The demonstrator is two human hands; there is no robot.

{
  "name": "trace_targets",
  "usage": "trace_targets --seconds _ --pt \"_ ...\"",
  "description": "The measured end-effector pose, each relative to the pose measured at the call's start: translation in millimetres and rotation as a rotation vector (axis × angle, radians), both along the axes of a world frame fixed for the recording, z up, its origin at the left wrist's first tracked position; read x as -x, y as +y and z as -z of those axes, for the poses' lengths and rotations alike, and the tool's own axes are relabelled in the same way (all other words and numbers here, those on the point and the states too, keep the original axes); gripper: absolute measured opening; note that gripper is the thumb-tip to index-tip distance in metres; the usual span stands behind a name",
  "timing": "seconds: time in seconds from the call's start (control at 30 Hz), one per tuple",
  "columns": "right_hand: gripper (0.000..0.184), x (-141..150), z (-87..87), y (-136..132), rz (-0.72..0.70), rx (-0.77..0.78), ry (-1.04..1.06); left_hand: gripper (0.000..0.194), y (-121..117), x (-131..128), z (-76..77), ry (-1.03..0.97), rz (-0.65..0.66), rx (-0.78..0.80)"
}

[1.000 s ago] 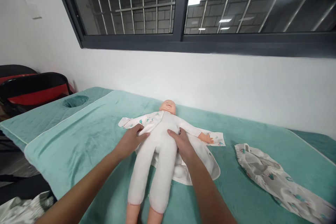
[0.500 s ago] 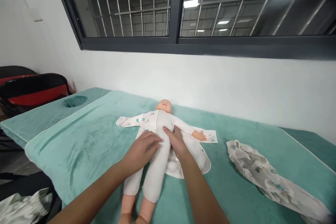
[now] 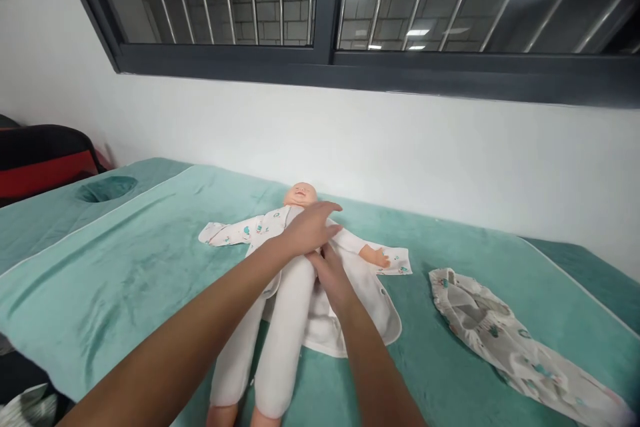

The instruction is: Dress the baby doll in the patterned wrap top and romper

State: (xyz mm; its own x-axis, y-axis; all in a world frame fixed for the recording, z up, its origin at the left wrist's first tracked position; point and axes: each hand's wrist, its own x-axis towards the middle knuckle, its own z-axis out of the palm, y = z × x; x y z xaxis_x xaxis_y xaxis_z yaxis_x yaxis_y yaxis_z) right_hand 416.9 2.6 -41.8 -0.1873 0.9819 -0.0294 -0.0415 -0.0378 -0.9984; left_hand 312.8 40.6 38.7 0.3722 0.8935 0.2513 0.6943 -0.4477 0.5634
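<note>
A baby doll lies on its back, head toward the wall, with a white cloth body. Its arm on the left is inside the sleeve of a white printed baby top. The other arm lies over the flat sleeve, and the top's open panel spreads beside the body. My left hand reaches across the doll's chest, fingers stretched to the right and apart. Below it, my right hand is at the doll's side, thumb against the torso; its other fingers are mostly hidden.
Printed baby trousers lie to the right on the green sheet. The padded bed has a round hole at its left end. A wall with a barred window stands behind. Red-and-black chairs are at far left.
My left hand has moved up and right, from beside the doll's waist to across its chest. My right hand stays at the doll's side. The camera view has shifted slightly.
</note>
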Motion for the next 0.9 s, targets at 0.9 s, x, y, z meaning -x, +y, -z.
trace_targets --seconds 0.9 --pt "0.024 -79.4 8.5 32.3 0.416 -0.001 -0.499 0.022 49.4 26.2 -0.3 0.564 0.195 -0.250"
